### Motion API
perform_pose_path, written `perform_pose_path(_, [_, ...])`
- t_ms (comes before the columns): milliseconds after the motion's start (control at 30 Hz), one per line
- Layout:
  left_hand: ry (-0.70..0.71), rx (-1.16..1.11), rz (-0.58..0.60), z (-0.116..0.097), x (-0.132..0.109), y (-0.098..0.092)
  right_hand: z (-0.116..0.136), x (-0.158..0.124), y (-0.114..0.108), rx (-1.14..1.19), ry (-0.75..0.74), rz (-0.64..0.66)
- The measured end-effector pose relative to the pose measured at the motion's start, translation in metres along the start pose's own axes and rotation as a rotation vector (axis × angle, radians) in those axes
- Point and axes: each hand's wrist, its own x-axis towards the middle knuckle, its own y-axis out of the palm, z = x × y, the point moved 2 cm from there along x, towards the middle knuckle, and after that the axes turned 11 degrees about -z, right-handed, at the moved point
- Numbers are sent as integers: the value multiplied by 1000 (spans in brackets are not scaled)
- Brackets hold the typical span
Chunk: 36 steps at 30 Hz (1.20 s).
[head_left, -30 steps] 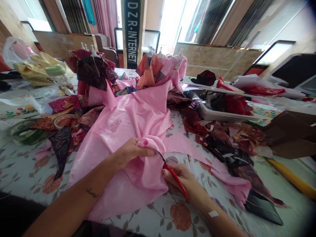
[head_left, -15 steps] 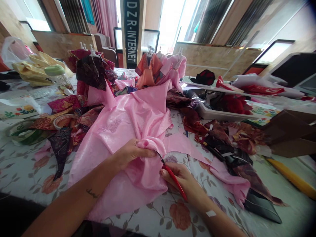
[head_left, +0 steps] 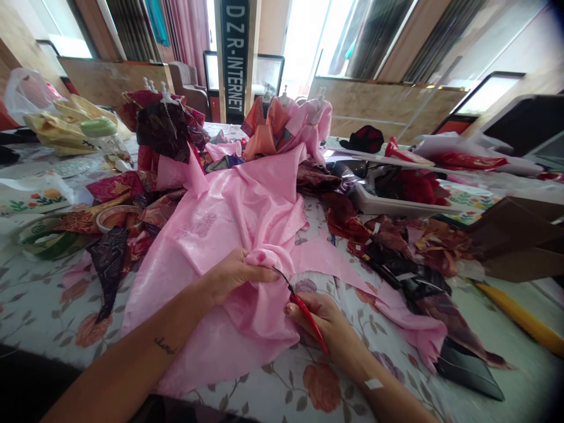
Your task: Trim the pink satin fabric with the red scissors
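Note:
A large sheet of shiny pink fabric (head_left: 211, 229) spreads over the table in front of me, gathered into a rolled bunch near its middle. My left hand (head_left: 240, 275) pinches that bunch between thumb and fingers. In my right hand (head_left: 317, 314) is a red-handled tool (head_left: 311, 317) with a thin, dark, curved tip. Its tip meets the pink fabric beside my left thumb. Whether the tip has one blade or two, I cannot tell. A narrow strip of pink cloth (head_left: 335, 258) trails off to the right.
Rolls of tape (head_left: 48, 241) and patterned scraps lie left, near a lidded jar (head_left: 103, 138). Small dressed mannequins (head_left: 264, 120) stand at the back. On the right are a white tray (head_left: 396, 204), dark scraps (head_left: 414, 247) and a brown box (head_left: 520, 235). A flowered cloth (head_left: 321, 382) covers the table.
The handle end of the red tool has swung slightly left in my right hand. My left hand and the pink fabric look nearly the same.

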Motion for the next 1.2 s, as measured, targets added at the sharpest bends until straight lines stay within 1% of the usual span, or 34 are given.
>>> perform_pose_path(100, [3,2,0,-2,0,-1,0,2,-1,12,-11,0])
perform_pose_path(267, [29,6,49,-8,-1,-3,0,5,-2,7,-20,-26])
perform_pose_path(467, [43,-10,9,-7,3,-9,3,4,-4,-68,-74,-92])
perform_pose_path(533, [39,-13,3,-6,3,-9,3,3,-5,-76,-83,-97])
perform_pose_path(733, [22,9,-3,-8,0,-7,-3,3,-6,-51,-66,-23])
perform_pose_path(933, [13,-5,21,-6,-1,-3,2,2,-5,39,-37,78])
perform_pose_path(1067, [11,-20,24,-7,-2,-4,7,-2,-5,53,-14,82])
perform_pose_path(1200, [17,-33,24,-10,-3,-5,12,-3,-5,30,-30,80])
